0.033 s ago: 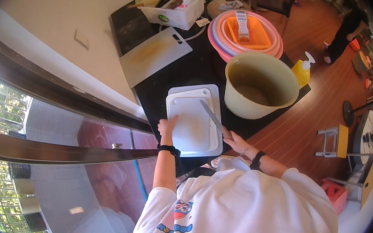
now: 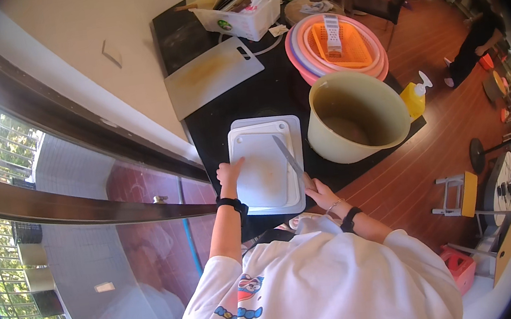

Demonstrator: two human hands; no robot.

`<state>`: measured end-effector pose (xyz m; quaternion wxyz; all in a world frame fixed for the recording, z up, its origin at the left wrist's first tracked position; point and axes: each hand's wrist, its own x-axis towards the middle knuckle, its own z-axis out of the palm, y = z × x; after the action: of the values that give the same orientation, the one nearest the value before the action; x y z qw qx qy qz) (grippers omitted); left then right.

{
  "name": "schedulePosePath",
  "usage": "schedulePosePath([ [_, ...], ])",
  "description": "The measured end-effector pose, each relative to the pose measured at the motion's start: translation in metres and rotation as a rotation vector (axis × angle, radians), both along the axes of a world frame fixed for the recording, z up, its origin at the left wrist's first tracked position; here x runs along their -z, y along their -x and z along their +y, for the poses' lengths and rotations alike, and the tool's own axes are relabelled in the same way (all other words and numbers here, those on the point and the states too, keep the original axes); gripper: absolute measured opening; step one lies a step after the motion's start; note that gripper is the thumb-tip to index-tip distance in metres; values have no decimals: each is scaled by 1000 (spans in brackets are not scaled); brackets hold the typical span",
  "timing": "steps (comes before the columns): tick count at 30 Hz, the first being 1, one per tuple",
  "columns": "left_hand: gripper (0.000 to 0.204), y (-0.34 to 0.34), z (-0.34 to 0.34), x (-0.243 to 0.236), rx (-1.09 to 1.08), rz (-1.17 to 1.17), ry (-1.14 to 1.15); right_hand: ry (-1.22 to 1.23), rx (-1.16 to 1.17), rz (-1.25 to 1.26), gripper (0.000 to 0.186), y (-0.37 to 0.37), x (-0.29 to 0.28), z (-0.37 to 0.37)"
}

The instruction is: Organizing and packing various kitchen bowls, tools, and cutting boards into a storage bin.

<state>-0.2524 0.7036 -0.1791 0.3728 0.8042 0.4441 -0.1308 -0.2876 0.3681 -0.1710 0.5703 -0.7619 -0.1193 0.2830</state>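
A stack of white cutting boards point(image 2: 264, 174) lies on the black table in front of me, the smallest on top. At its left edge is my left hand point(image 2: 228, 173), closed on the rim of the boards with the thumb reaching onto the top one. My right hand point(image 2: 323, 194), at the lower right of the stack, is closed round the handle of a kitchen knife point(image 2: 290, 160). The blade slants up and left over the top board; whether it touches the surface I cannot tell.
Right of the boards stands a deep beige pot point(image 2: 358, 115), with a yellow pump bottle point(image 2: 415, 100) beside it. Behind are stacked basins point(image 2: 294, 59) holding an orange basket point(image 2: 351, 57), a stained cutting board point(image 2: 213, 75) and a filled white crate point(image 2: 239, 24). A person point(image 2: 477, 43) stands far right.
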Motion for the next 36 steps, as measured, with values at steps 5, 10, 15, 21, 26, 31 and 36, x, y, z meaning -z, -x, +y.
schedulePosePath([
  [5,75,4,6,12,-191,-132,75,6,31,-5,38,-9,11,3],
  [10,50,13,-24,-60,-78,-439,355,-149,120,104,36,-14,39,-7],
  [15,32,42,-39,-82,-299,-898,353,-19,93,-225,31,-24,-42,5],
  [21,27,49,-54,-103,-436,-1256,152,-234,197,-364,28,-36,-53,8],
  [26,31,58,-53,-79,-515,-1357,-9,-248,212,-429,29,-38,-58,12],
  [31,35,65,-52,-70,-257,-1305,-145,-386,329,-545,37,-55,-87,42],
  [36,41,75,-49,-59,-261,-1391,-108,-231,308,-593,56,-91,-142,72],
])
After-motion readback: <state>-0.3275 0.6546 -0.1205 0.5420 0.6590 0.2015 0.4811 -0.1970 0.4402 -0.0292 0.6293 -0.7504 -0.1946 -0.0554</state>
